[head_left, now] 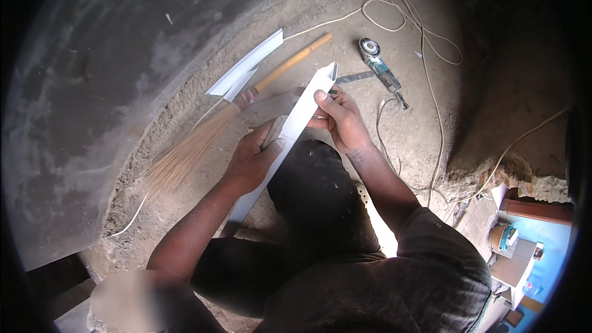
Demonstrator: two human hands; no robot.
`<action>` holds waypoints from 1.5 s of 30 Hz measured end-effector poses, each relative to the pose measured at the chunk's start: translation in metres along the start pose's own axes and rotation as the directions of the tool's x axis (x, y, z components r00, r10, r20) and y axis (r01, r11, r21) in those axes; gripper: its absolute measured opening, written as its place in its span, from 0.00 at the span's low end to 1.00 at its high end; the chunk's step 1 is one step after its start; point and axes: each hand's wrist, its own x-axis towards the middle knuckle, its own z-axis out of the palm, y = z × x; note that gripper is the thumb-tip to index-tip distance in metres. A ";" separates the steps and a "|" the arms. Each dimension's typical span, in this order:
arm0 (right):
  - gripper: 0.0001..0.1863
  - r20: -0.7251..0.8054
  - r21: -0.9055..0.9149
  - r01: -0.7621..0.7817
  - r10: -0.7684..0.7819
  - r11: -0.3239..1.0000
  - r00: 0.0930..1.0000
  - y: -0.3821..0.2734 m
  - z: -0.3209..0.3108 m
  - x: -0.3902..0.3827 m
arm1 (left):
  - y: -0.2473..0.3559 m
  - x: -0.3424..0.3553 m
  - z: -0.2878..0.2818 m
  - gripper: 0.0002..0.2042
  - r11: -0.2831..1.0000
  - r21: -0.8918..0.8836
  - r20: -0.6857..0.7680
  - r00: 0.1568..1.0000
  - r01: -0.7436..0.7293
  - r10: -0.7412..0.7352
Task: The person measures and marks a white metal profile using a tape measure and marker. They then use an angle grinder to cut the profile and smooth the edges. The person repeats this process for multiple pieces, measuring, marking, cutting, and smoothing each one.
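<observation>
White, plastic-looking material formed the long strip (pixel 308 106), which was held above the floor (pixel 407 135) to the right of the broom (pixel 191 148), slanting from lower left to upper right. Both hands were clamped on it, spaced apart: the left hand (pixel 251 157) gripped the middle length, thumb on the pale face; the right hand (pixel 341 120) pinched near the upper end — thumb on the face, fingers behind. Whether the right fingertips held anything besides the strip could not be told.

Sound handling called for two firm points of support, with the length kept straight between them. Thumb pressure was best kept light, since a thin wall would probably have flexed or creased. Fingers were best kept off the rim of the open end, where an edge might have been sharp.

The strip had a smooth, flat face and a hollow, angular profile at its upper end; a thin line crossed the face near the left thumb. The broom combined fine, straw-coloured bristles, a reddish binding and a smooth round handle. White offcuts (pixel 246 65) — slim, with pointed ends — lay just left of the broom's handle. An angle grinder (pixel 381 66), with a round disc and a teal-and-grey body, lay right of the broom's handle end. The floor beneath the broom was rough, dusty and concrete-like.
</observation>
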 end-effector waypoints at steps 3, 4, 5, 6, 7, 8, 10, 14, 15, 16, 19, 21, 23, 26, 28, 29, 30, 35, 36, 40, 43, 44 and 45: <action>0.27 0.001 0.000 -0.001 0.001 1.000 1.000 0.000 0.000 0.001 | 0.002 0.002 -0.001 0.23 0.994 0.109 -0.011 1.000 0.025 -0.024; 0.27 0.004 -0.004 -0.007 0.007 1.000 1.000 0.001 -0.002 0.002 | 0.003 0.001 0.000 0.23 0.996 0.069 -0.012 0.998 0.056 -0.056; 0.27 0.011 -0.012 -0.007 0.007 1.000 1.000 0.001 -0.004 0.006 | 0.005 0.003 0.000 0.22 0.996 0.030 -0.014 0.997 0.080 -0.080; 0.27 0.014 -0.010 0.002 -0.002 1.000 1.000 0.000 -0.005 0.009 | 0.006 0.005 0.001 0.22 0.995 -0.009 -0.015 0.995 0.103 -0.104; 0.27 0.016 -0.008 0.012 -0.012 1.000 1.000 0.000 -0.005 0.011 | 0.006 0.007 0.000 0.22 0.996 -0.001 -0.018 0.996 0.086 -0.086; 0.28 0.017 -0.004 0.018 -0.017 1.000 1.000 0.000 -0.005 0.010 | 0.005 0.007 0.000 0.21 0.997 0.005 -0.018 0.997 0.074 -0.073; 0.28 0.006 -0.018 0.025 -0.025 1.000 1.000 -0.002 -0.002 0.008 | 0.004 0.007 0.001 0.21 0.999 0.014 -0.021 0.999 0.045 -0.045; 0.29 -0.009 -0.031 0.016 -0.016 0.999 1.000 0.000 -0.003 0.008 | 0.001 0.006 0.003 0.20 1.000 0.005 -0.030 0.999 0.019 -0.019; 0.30 -0.006 -0.037 0.015 -0.015 0.999 1.000 0.000 -0.004 0.008 | 0.001 0.006 0.003 0.20 1.000 0.000 -0.031 0.999 0.017 -0.017; 0.30 -0.004 -0.042 0.015 -0.015 0.999 1.000 0.001 -0.006 0.008 | 0.001 0.006 0.003 0.20 1.000 0.007 -0.030 0.999 0.010 -0.010; 0.31 0.006 -0.042 0.020 -0.020 0.999 1.000 0.000 -0.005 0.008 | 0.002 0.005 0.001 0.20 1.000 0.017 -0.025 1.000 -0.003 0.004; 0.31 0.011 -0.040 0.023 -0.022 0.999 1.000 0.000 -0.004 0.008 | 0.002 0.005 0.001 0.20 1.000 0.001 -0.015 1.000 -0.008 0.008; 0.30 0.012 -0.040 0.021 -0.020 0.999 1.000 0.000 -0.004 0.007 | 0.000 0.005 0.002 0.20 1.000 -0.001 -0.031 0.999 -0.021 0.021; 0.30 0.016 -0.039 0.012 -0.011 0.999 1.000 0.000 -0.005 0.007 | 0.003 0.002 0.004 0.20 0.999 0.047 -0.042 0.999 -0.012 0.014; 0.32 0.051 -0.038 0.021 -0.019 0.999 0.999 0.000 -0.007 0.005 | 0.006 -0.001 0.007 0.21 0.997 0.081 -0.055 0.998 -0.003 0.007; 0.33 0.068 -0.041 0.024 -0.022 0.999 0.997 -0.001 -0.007 0.003 | 0.006 -0.005 0.011 0.21 0.996 0.086 -0.065 0.998 -0.002 0.008; 0.35 0.069 -0.068 0.029 -0.025 0.997 0.997 -0.002 -0.007 0.000 | 0.006 -0.009 0.014 0.21 0.996 0.091 -0.076 0.997 -0.001 0.008; 0.47 0.030 -0.406 0.066 -0.058 0.911 0.998 -0.015 -0.022 -0.018 | -0.017 -0.016 0.028 0.25 0.878 0.395 -0.118 0.934 -0.268 0.338; 0.49 -0.042 -0.376 0.077 -0.100 0.924 0.994 -0.020 -0.026 -0.024 | -0.017 -0.016 0.028 0.26 0.851 0.419 -0.096 0.916 -0.317 0.389; 0.27 -0.204 -0.587 0.431 -0.640 0.686 0.741 -0.043 -0.037 -0.038 | -0.015 -0.021 0.028 0.28 0.787 0.536 -0.032 0.925 -0.304 0.380; 0.22 0.152 -0.677 0.591 -0.701 0.439 0.696 -0.074 -0.034 -0.049 | -0.015 -0.021 0.030 0.29 0.700 0.634 0.041 0.918 -0.329 0.394; 0.21 0.258 -0.765 0.523 -0.567 0.374 0.782 -0.088 -0.015 -0.050 | -0.014 -0.022 0.031 0.29 0.674 0.661 0.052 0.916 -0.330 0.398; 0.21 0.336 -0.834 0.469 -0.406 0.292 0.850 -0.092 0.003 -0.047 | -0.013 -0.024 0.030 0.29 0.643 0.693 0.061 0.915 -0.327 0.399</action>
